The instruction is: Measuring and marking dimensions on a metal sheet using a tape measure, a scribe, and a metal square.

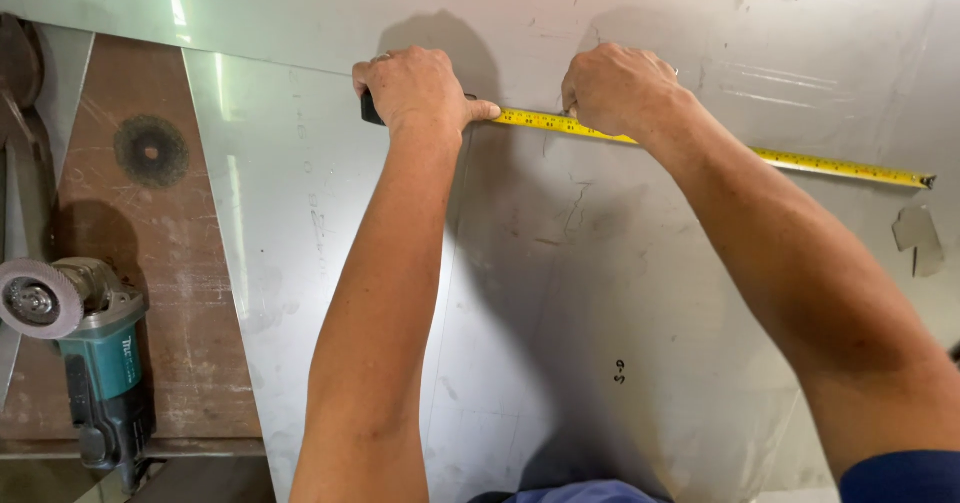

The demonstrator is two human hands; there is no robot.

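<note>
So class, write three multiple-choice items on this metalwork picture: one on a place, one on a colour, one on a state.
1. Where does the teal angle grinder lie?
A. lower left, on the brown board
B. top right
C. under the right hand

2. What colour is the extended measuring tape blade?
A. white
B. yellow
C. red

3. How is the left hand?
A. open and lifted
B. resting on the grinder
C. closed on the black tape case

Answers: 1 A, it sits beside the grey sheet metal; 2 B, yellow with dark marks; 3 C, its fingers wrap the case while the right hand presses the blade down.
</note>
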